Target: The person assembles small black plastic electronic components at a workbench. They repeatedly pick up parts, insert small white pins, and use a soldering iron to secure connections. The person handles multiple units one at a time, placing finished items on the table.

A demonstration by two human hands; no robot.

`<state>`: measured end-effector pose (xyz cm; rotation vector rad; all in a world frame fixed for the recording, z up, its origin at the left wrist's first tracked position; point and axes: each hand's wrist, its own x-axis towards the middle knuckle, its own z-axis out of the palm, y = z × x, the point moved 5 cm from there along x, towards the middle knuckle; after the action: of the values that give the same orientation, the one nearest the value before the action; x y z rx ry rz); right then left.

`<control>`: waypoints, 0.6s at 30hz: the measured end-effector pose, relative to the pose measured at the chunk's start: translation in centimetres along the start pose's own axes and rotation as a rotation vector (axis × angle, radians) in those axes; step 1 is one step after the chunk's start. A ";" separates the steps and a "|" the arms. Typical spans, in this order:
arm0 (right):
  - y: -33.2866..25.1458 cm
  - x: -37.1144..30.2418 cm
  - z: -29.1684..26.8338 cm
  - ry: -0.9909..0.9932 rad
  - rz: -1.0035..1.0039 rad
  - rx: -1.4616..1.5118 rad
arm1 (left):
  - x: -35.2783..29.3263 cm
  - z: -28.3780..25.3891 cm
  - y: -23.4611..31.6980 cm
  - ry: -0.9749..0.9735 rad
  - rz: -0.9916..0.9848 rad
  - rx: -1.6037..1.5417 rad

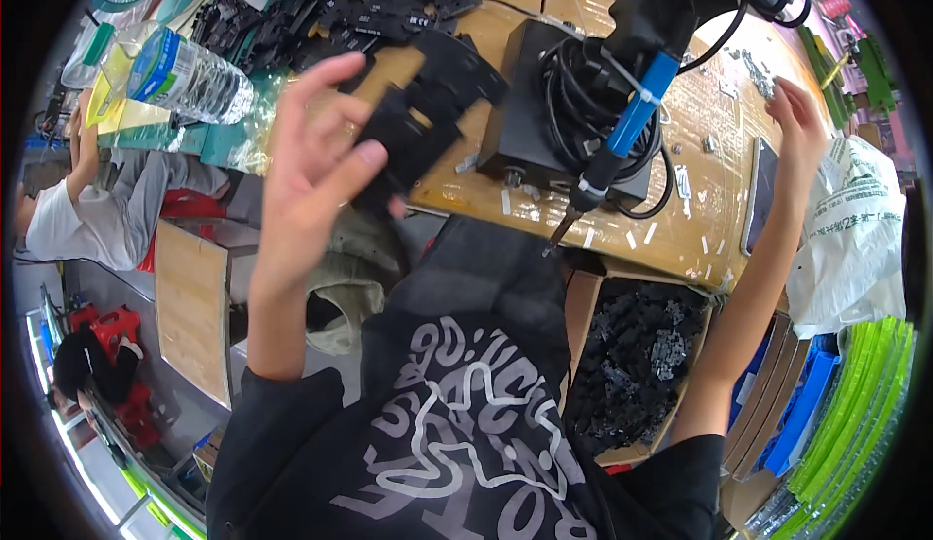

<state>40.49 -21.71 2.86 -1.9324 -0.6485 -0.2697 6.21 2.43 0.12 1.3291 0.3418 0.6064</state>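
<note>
My left hand (316,166) is closed on a black molded plastic part (413,137) with cut-outs, raised over the table's near edge. The thumb lies across its face. My right hand (799,117) is at the table's right side, beside a scatter of small metal pieces (756,71). Its fingers are bent together, and whatever they may pinch is too small to make out. Between my hands a blue and black electric screwdriver (637,112) slants with its bit down, apart from both hands. Behind it sits a black box (510,103) with coiled cable.
A heap of black plastic parts (360,5) covers the far left of the table (476,195). A water bottle (199,78) lies left. By my lap stands a carton (580,321) of dark small parts; a white plastic bag (847,239) hangs right. Another person (83,209) sits left.
</note>
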 end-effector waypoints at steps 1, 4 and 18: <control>-3.0 -3.0 0.2 0.067 -0.037 0.031 | -1.1 0.7 -0.3 -0.011 -0.080 -0.056; -7.3 -10.3 -0.6 0.103 -0.116 0.088 | -4.2 2.7 -2.6 -0.119 -0.400 -0.301; -11.9 -20.8 3.2 -0.527 -0.101 0.650 | -13.2 12.3 -7.3 -0.730 -1.103 -1.487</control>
<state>16.44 -21.64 1.02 -1.3328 -1.0295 0.3709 4.11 -16.04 -5.63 -0.2379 -0.0657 -0.5662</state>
